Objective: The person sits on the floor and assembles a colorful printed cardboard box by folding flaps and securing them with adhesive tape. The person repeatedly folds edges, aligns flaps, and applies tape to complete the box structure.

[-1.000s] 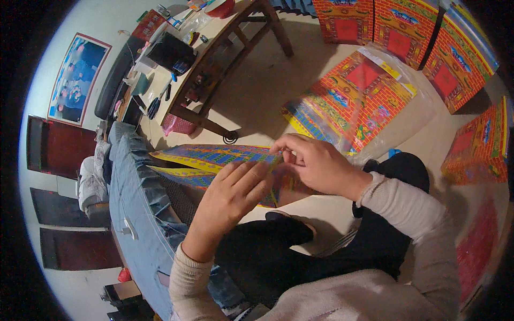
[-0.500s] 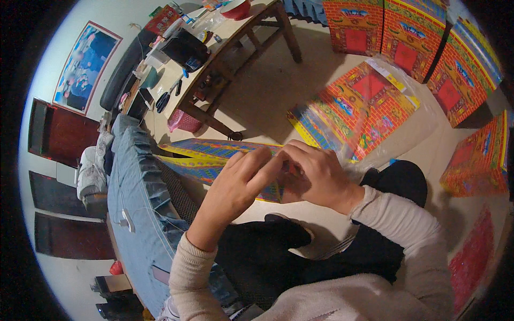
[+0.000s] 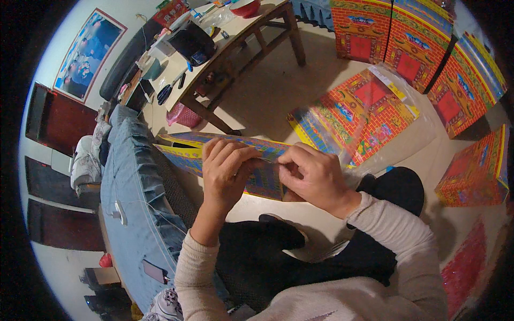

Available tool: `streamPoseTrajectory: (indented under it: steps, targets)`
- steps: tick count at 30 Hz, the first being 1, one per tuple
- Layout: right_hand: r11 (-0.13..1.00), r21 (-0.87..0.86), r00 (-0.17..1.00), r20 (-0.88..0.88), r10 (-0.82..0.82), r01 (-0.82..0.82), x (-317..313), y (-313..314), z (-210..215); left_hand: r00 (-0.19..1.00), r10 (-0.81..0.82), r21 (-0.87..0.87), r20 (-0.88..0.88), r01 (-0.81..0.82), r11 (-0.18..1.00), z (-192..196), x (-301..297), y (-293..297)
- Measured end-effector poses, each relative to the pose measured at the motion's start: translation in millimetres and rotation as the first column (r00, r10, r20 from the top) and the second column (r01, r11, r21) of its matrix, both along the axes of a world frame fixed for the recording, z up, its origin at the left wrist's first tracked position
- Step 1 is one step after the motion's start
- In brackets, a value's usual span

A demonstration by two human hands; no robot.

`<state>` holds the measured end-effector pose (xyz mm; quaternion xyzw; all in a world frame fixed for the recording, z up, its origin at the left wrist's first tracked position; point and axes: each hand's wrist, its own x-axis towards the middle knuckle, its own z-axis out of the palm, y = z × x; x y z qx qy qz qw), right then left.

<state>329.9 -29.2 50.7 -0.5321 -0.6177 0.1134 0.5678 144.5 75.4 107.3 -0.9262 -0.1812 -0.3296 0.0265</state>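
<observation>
Pale floor [image 3: 267, 101] fills the middle of the view, with a wooden table [image 3: 251, 32] at the top, cluttered with small items, a dark bag and a red bowl [image 3: 245, 6]. Blue-covered bed or couch [image 3: 128, 176] runs down the left side, a white cable lying on it; a framed picture [image 3: 85, 51] hangs on the wall beyond.

Person seated, dark trousers, light long sleeves, forearms entering from the lower edge. Both hands meet at a long, brightly printed paper panel [image 3: 187, 152], blue and yellow with a patterned border, held above the lap and stretching away to the left toward the bed.

Left hand [image 3: 225, 171]: fingers curled over the top edge of the panel, pressing it down, thumb hidden beneath. Gripping the panel.

Right hand [image 3: 313, 179]: fingers bent, fingertips pinching the panel's edge just beside the left hand's fingers. The two hands almost touch.

Flat printed sheet [image 3: 358, 115] in a clear plastic sleeve, red brick pattern with blue and yellow trim, lies on the floor just beyond the right hand. Three assembled paper boxes [image 3: 412, 48] of the same pattern stand in a row at upper right. One more box [image 3: 476, 171] sits at right, near the knee.
</observation>
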Motion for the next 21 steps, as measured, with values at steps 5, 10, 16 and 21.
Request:
streamPoseTrajectory:
  steps: [5,10,16,21]
  targets:
    - [1.000,0.012,0.999,-0.051,-0.008,0.008,-3,1,-1,1.000,-0.010,-0.054,0.001,0.010,0.998,0,3,2]
    - [1.000,-0.017,0.999,-0.045,0.012,-0.013,0,-1,3,1.000,-0.004,-0.101,0.001,0.004,0.995,4,6,1]
    - [1.000,0.030,1.000,0.013,-0.008,0.008,2,4,-3,1.000,0.011,-0.130,-0.022,-0.014,0.991,9,12,0]
    - [0.999,0.027,0.999,0.019,0.026,-0.027,6,1,-3,0.980,0.011,-0.275,-0.198,-0.067,0.959,25,19,-3]
